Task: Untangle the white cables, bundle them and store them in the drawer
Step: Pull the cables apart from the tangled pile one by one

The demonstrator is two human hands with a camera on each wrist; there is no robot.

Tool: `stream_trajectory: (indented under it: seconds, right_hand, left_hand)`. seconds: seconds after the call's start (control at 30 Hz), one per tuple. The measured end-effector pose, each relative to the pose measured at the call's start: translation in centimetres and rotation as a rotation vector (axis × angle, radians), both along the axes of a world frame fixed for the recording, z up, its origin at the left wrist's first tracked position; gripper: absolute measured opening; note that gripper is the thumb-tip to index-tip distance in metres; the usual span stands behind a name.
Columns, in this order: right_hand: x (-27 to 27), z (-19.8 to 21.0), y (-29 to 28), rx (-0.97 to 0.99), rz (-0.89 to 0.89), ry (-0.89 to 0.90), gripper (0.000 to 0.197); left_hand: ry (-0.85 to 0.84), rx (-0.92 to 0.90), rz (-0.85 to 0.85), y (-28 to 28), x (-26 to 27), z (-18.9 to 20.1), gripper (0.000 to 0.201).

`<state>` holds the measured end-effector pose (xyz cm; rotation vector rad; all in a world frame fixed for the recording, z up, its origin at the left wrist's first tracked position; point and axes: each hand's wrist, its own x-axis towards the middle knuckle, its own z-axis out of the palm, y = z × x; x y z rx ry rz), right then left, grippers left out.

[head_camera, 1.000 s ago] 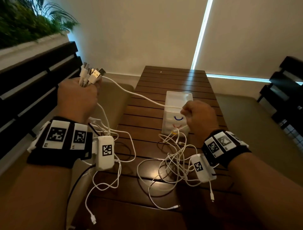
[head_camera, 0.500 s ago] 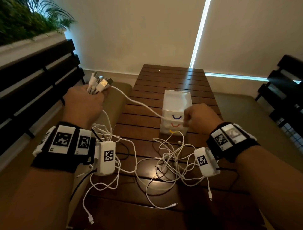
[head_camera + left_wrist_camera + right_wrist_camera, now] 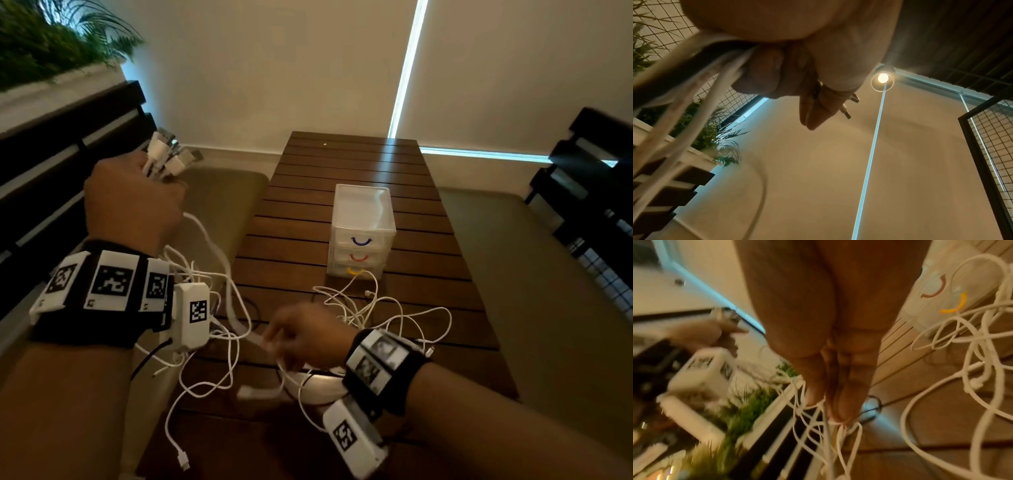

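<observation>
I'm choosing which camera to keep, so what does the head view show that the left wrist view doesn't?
Only the head view: the right hand among white cables on the table, and the three-drawer box. Only the left wrist view: the lit ceiling lamp and dark ceiling. Both: the left hand gripping cables below their USB plugs, and the plant.

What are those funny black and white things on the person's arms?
No sleeves: both forearms are bare. Behind the left hand is a wide black wristband carrying white tiles printed with blocky black square codes. A white box with its own code sits beside it, trailing a thin black cable. The right hand has a matching band and box.
</observation>
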<state>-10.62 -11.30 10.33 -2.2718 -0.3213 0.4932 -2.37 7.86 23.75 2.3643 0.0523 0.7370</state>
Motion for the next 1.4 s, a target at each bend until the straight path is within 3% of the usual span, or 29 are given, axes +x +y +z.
stream_trajectory:
  seconds: [0.07,0.1,0.17,0.27,0.33,0.5,0.73,0.9,1.0,1.13,1.27,1.4]
  right_hand:
    - [-0.5,-1.7,0.9,-0.172,0.242,0.051,0.021]
    - [-0.5,-1.9,0.6,-0.213,0.271,0.039,0.021]
    - [0.3,-1.3,-1.5,-0.215,0.174,-0.003,0.020]
    - [2.0,1.2,-7.7,-0.153,-0.122,0.001,0.011]
    - [2.7,2.4,-12.4,-0.270,-0.222,-0.064,0.010]
    - [0.6,0.1,-19.0,-0.619,-0.201,0.053,0.019]
    - [-2.6,-6.6,-20.5,-0.716,-0.074,0.142,0.035]
    - [-3.0,-8.2,-19.9,-0.741,-0.093,0.066,0.017]
    - [-2.3,-6.7,-19.3,-0.704,-0.086,0.039,0.010]
    - [-0.5,-1.0,-18.1,-0.578,-0.069,-0.060,0.014]
    - [0.6,4.9,-15.2,-0.236,-0.152,-0.189,0.015]
    - [1.0,6.6,-12.3,0.194,-0.252,-0.200,0.025]
  left_hand:
    - [0.073,0.075,-0.010,-0.1,0.0,-0.5,0.022]
    - [0.113,0.062,-0.021,-0.3,-0.2,-0.6,0.018]
    - [0.180,0.014,-0.059,-0.8,-0.7,-1.1,0.022]
    - [0.275,0.008,-0.165,-1.7,-1.1,-2.1,0.020]
    - [0.382,-0.023,-0.212,-2.5,-1.4,-2.8,0.016]
    - [0.549,-0.129,-0.370,-5.3,-2.4,-4.9,0.008]
    - [0.603,-0.150,-0.438,-8.0,-3.2,-7.3,0.015]
    - [0.602,-0.155,-0.468,-8.0,-3.3,-8.2,0.021]
    - [0.587,-0.175,-0.503,-7.8,-3.3,-8.2,0.018]
    - [0.580,-0.240,-0.537,-8.0,-3.0,-8.0,0.021]
    - [0.609,-0.307,-0.561,-9.0,-2.8,-8.0,0.024]
    - [0.634,-0.503,-0.646,-10.2,-3.1,-8.7,0.025]
